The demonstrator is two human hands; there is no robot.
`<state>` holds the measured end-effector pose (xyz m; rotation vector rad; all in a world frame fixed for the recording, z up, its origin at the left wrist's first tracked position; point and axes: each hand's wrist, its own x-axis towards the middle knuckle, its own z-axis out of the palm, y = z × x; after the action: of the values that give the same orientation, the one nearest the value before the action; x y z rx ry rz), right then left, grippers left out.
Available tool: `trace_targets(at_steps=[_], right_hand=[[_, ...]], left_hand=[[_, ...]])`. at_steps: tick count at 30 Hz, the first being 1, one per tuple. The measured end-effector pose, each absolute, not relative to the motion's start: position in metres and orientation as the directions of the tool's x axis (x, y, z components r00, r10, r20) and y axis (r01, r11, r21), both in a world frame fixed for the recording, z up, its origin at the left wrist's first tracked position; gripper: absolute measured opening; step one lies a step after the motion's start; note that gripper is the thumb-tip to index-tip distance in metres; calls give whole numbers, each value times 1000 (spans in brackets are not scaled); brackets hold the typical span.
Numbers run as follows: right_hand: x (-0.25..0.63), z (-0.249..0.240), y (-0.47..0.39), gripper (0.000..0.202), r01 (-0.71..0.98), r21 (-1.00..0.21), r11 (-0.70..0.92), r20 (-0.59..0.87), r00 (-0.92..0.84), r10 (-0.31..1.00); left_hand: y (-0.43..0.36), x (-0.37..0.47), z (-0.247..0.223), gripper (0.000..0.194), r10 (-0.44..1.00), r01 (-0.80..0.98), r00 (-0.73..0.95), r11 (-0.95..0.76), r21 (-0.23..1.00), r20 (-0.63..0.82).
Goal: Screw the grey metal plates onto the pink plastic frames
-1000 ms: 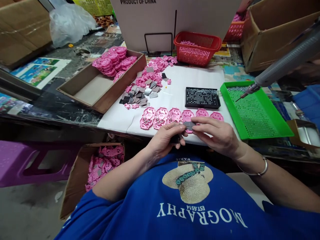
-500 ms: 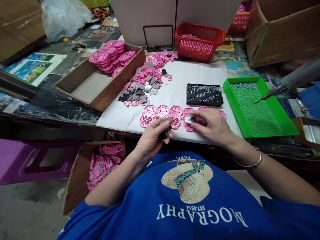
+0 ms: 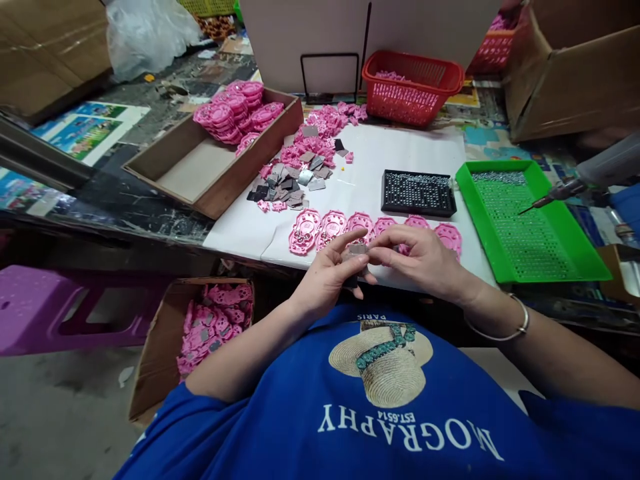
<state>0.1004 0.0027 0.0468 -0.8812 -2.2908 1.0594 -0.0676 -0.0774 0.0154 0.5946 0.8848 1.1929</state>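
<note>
My left hand [image 3: 333, 272] is closed around several small flat metal plates; a grey plate [image 3: 357, 249] shows on top and a dark one below, partly hidden by the fingers. The thumb and fingertips of my right hand [image 3: 427, 263] pinch the edge of that grey plate. Just beyond both hands, several pink plastic shells [image 3: 306, 231] lie in a row on white paper. Metal parts sit in the leftmost ones, and my hands partly cover the middle ones.
Loose grey plates [image 3: 280, 187] and small pink pieces [image 3: 325, 123] are heaped behind the row. A black tray of screws [image 3: 419, 193], a green tray [image 3: 500, 270] and a screwdriver tip [image 3: 537, 203] are to the right. A cardboard tray [image 3: 210, 200] holds stacked shells; a red basket [image 3: 415, 93] stands behind.
My right hand has come back from a pink shell to the plates in my left hand. A silvery plate was at its fingertips over that shell before. The view has shifted slightly.
</note>
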Motion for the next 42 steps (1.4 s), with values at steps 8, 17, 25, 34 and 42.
trace_targets(at_steps=[8, 17, 25, 34, 42], right_hand=[[103, 50, 11, 24, 376, -872, 314, 40, -584, 811], [104, 53, 14, 21, 357, -798, 486, 161, -650, 742], [103, 52, 27, 20, -3, -111, 994, 421, -906, 44], [96, 37, 27, 24, 231, -105, 967, 464, -849, 253], [76, 15, 25, 27, 377, -77, 923, 305, -872, 382]], left_hand=[[-76, -72, 15, 41, 956, -550, 50, 269, 791, -290], [-76, -73, 15, 34, 952, -505, 71, 292, 812, -299], [-79, -82, 18, 32, 941, -433, 112, 336, 836, -320], [-89, -99, 18, 32, 944, -546, 2, 279, 790, -331], [-95, -110, 17, 30, 925, -585, -108, 237, 776, -364]])
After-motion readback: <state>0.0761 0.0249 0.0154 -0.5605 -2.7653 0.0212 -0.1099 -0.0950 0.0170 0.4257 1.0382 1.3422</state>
